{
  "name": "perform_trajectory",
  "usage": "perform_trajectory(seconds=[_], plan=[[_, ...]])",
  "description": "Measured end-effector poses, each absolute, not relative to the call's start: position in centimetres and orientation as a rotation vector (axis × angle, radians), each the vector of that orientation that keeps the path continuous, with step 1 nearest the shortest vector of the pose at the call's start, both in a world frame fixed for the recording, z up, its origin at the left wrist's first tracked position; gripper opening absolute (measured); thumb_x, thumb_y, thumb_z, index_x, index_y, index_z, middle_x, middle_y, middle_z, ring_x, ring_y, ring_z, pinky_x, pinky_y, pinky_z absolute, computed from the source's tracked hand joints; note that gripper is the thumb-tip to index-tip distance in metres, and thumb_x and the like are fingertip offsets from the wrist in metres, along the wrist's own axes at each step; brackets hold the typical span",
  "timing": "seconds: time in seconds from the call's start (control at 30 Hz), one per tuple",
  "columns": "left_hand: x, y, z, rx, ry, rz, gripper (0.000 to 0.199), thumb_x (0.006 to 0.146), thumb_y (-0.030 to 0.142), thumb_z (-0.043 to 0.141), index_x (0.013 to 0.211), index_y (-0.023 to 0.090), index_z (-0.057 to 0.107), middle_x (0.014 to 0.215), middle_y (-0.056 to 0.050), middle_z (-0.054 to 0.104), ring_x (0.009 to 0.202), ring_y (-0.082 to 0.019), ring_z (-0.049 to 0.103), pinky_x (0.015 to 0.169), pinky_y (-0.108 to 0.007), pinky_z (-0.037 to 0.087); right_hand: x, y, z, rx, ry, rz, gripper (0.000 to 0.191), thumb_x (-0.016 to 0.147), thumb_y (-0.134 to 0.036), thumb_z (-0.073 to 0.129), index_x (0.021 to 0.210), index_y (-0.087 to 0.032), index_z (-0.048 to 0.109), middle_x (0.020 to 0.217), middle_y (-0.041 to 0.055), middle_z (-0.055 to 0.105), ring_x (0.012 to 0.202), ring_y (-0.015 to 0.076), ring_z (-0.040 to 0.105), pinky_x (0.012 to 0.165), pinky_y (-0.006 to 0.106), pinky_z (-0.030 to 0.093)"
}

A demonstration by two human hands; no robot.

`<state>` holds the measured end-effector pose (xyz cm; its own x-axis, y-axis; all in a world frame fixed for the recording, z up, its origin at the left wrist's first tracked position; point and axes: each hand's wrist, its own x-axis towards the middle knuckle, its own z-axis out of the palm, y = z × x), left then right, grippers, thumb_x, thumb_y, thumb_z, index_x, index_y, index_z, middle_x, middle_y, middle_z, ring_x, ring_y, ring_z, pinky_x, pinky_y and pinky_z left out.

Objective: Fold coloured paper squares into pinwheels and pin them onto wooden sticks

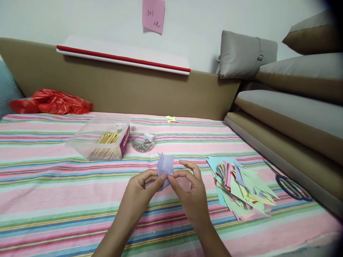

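A small piece of folded purple paper (pixel 165 165) is held up over the striped cloth, between my two hands. My left hand (pixel 146 184) grips its left and lower part, with the thumb pressed on the front. At its lower right edge, the thumb and index finger of my right hand (pixel 189 182) pinch the paper; the other fingers are bent and lifted. Part of the paper is hidden behind my fingers. Beyond the hands lies a round clear dish (pixel 143 145) of small metal pins, with a small white block (pixel 149 137) on it.
A clear plastic box (pixel 104 153) of wooden sticks stands at left. A yellow paper pinwheel (pixel 170 119) lies at the back. Cut paper pieces (pixel 246 189) are heaped at right beside dark-handled scissors (pixel 292 186). A red plastic bag (pixel 53 102) is at far left, stacked cushions (pixel 294 103) at right.
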<state>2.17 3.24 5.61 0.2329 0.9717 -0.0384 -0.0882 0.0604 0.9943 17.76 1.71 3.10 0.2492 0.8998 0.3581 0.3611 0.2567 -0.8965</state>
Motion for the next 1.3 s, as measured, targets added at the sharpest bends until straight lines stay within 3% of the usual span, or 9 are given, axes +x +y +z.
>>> perform_trajectory(seconds=[0.17, 0.43, 0.5, 0.6, 0.73, 0.8, 0.93, 1.13, 1.3], plan=[[2.2, 3.3, 5.6, 1.234, 1.011, 1.042, 0.021, 0.082, 0.043, 0.073, 0.083, 0.021, 0.073, 0.082, -0.002, 0.07, 0.083, -0.02, 0.063, 0.072, -0.026, 0.047, 17.4, 1.9, 2.8, -1.251, -1.238, 0.616, 0.018, 0.078, -0.037, 0.074, 0.084, -0.025, 0.063, 0.121, 0.0079, 0.055, 0.124, 0.0283, 0.048, 0.102, 0.045, 0.041], [2.1, 3.4, 5.7, 1.254, 1.006, 1.007, 0.024, 0.086, 0.045, 0.068, 0.096, 0.023, 0.072, 0.095, -0.002, 0.072, 0.094, -0.022, 0.062, 0.079, -0.026, 0.047, 16.8, 2.3, 2.8, -1.087, -0.79, 1.112, 0.072, 0.064, -0.038, 0.086, 0.122, -0.029, 0.045, 0.127, 0.0087, 0.058, 0.109, 0.025, 0.062, 0.083, 0.035, 0.054], [2.2, 3.3, 5.8, 1.271, 0.993, 1.003, 0.026, 0.087, 0.045, 0.067, 0.101, 0.024, 0.071, 0.097, -0.002, 0.071, 0.096, -0.023, 0.062, 0.082, -0.027, 0.047, 16.9, 2.1, 3.2, -1.068, -0.789, 1.23, 0.064, 0.068, -0.04, 0.084, 0.121, -0.026, 0.052, 0.121, 0.0082, 0.064, 0.102, 0.0239, 0.065, 0.079, 0.033, 0.054], [2.3, 3.4, 5.8, 1.284, 0.984, 1.011, 0.024, 0.088, 0.045, 0.067, 0.1, 0.024, 0.071, 0.094, -0.001, 0.069, 0.096, -0.022, 0.062, 0.082, -0.026, 0.046, 16.9, 1.8, 3.8, -1.013, -0.887, 1.349, 0.036, 0.079, -0.043, 0.075, 0.106, -0.021, 0.066, 0.104, 0.006, 0.071, 0.096, 0.0225, 0.065, 0.082, 0.033, 0.05], [2.4, 3.4, 5.5, 1.241, 0.98, 1.041, 0.02, 0.087, 0.042, 0.069, 0.085, 0.023, 0.068, 0.079, 0.002, 0.063, 0.079, -0.016, 0.058, 0.069, -0.022, 0.044, 16.6, 1.7, 3.9, -1.006, -0.907, 1.244, 0.024, 0.081, -0.039, 0.073, 0.096, -0.02, 0.072, 0.094, 0.0031, 0.069, 0.091, 0.021, 0.061, 0.082, 0.032, 0.048], [2.5, 3.4, 5.4, 1.206, 0.962, 1.031, 0.019, 0.086, 0.041, 0.071, 0.084, 0.022, 0.067, 0.081, 0.001, 0.065, 0.08, -0.016, 0.059, 0.07, -0.022, 0.044, 16.3, 1.7, 3.8, -1.014, -0.912, 1.163, 0.021, 0.082, -0.038, 0.073, 0.094, -0.02, 0.072, 0.093, 0.0027, 0.067, 0.09, 0.0202, 0.059, 0.081, 0.031, 0.048], [2.5, 3.3, 5.6, 1.175, 0.939, 1.001, 0.02, 0.085, 0.04, 0.072, 0.095, 0.022, 0.069, 0.098, -0.002, 0.071, 0.1, -0.022, 0.061, 0.084, -0.027, 0.046, 15.9, 1.6, 3.3, -1.038, -0.92, 1.046, 0.022, 0.083, -0.036, 0.072, 0.097, -0.02, 0.072, 0.096, 0.0033, 0.065, 0.09, 0.0196, 0.059, 0.081, 0.031, 0.049], [2.1, 3.6, 5.6, 1.305, 0.986, 0.97, 0.025, 0.089, 0.043, 0.066, 0.102, 0.022, 0.071, 0.097, -0.002, 0.072, 0.093, -0.021, 0.061, 0.08, -0.027, 0.046, 16.2, 1.6, 3.4, -0.99, -0.88, 1.18, 0.028, 0.08, -0.034, 0.076, 0.104, -0.02, 0.071, 0.1, 0.0041, 0.069, 0.095, 0.0208, 0.061, 0.084, 0.032, 0.049], [1.5, 3.7, 5.9, 1.414, 0.988, 0.919, 0.026, 0.091, 0.044, 0.062, 0.1, 0.021, 0.072, 0.09, -0.002, 0.07, 0.088, -0.021, 0.061, 0.076, -0.027, 0.045, 17.5, 1.9, 3.4, -0.955, -0.902, 1.349, 0.025, 0.075, -0.035, 0.081, 0.093, -0.019, 0.075, 0.088, 0.0014, 0.069, 0.081, 0.0162, 0.058, 0.071, 0.027, 0.045]])
